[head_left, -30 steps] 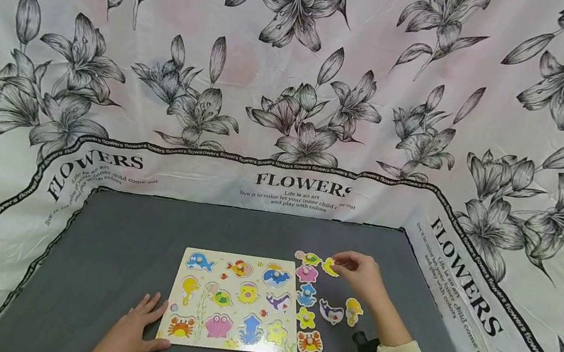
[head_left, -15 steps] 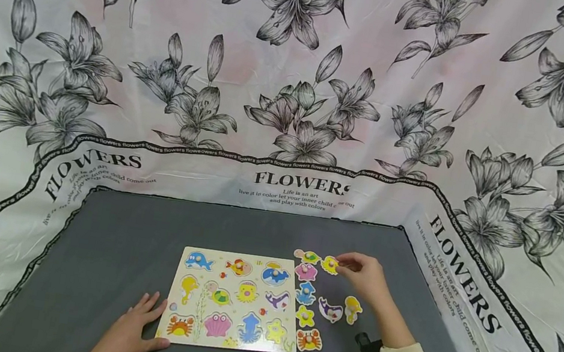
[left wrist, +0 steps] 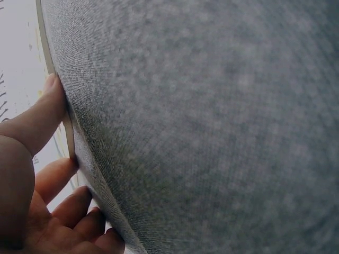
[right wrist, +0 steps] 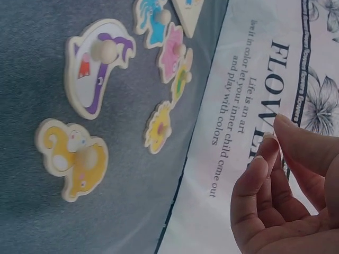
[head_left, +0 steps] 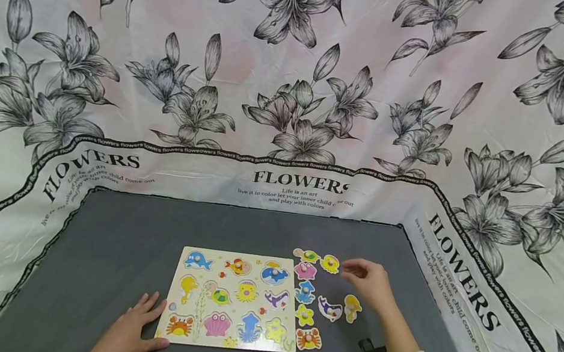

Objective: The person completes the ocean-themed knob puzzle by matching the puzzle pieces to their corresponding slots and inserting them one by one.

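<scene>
A pale wooden peg puzzle board (head_left: 203, 340) with sea-animal pictures lies on the dark table. My left hand (head_left: 132, 329) rests at its left side with fingers spread; in the left wrist view the thumb (left wrist: 45, 108) and index fingertip touch the board's edge. To the right of a knobbed yellow octopus puzzle piece (head_left: 329, 264), my right hand (head_left: 369, 281) hovers with nothing in it. Its fingers are loosely bent, thumb and index close together, in the right wrist view. The octopus piece (right wrist: 159, 128) lies flat beside the turtle piece (head_left: 306, 256).
Right of the board lie a pink shell piece (head_left: 305, 271), a blue squid piece (head_left: 305, 292), a star piece (head_left: 304, 315) and a crab piece (head_left: 309, 339). Farther right are a purple-and-white whale piece (head_left: 330, 309) and a seahorse piece (head_left: 351, 309). A flowered cloth (head_left: 305, 112) hangs behind the table.
My right hand has let go of the yellow octopus piece and drawn slightly right. The piece now lies free beside the turtle piece. My left hand keeps its place on the board.
</scene>
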The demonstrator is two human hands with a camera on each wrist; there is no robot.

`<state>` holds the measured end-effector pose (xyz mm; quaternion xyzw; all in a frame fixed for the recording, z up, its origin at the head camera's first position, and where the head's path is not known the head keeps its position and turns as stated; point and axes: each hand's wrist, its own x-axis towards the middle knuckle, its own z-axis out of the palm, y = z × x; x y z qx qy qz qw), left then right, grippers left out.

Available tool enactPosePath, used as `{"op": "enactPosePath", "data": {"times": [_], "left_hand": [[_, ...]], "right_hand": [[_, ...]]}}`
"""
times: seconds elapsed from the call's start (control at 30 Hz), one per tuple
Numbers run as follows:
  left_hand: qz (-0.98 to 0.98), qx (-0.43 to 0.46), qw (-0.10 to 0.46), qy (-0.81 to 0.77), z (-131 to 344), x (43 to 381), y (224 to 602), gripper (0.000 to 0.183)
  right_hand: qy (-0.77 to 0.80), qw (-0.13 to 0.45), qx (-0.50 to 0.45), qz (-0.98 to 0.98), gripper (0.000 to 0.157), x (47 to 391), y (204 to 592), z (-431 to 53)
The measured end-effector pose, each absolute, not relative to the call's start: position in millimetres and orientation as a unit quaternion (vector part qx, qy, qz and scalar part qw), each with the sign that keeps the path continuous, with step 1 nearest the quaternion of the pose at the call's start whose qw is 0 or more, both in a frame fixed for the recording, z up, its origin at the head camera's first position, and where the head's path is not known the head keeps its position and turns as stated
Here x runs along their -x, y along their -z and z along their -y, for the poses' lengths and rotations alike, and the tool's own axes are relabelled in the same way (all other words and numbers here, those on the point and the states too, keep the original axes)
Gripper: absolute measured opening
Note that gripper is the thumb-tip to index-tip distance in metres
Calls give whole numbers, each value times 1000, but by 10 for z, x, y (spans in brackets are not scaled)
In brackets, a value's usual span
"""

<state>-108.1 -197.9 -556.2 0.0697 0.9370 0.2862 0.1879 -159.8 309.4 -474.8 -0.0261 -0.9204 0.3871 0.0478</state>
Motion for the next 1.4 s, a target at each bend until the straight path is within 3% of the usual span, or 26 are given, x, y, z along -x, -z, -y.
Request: {"op": "enactPosePath", "data": {"times": [1.4], "left_hand": [[-937, -67, 194, -281, 1983, 1087, 5570, 103]], "right_hand": [[-396, 21, 95, 913, 20, 1341, 5264, -3267]]}}
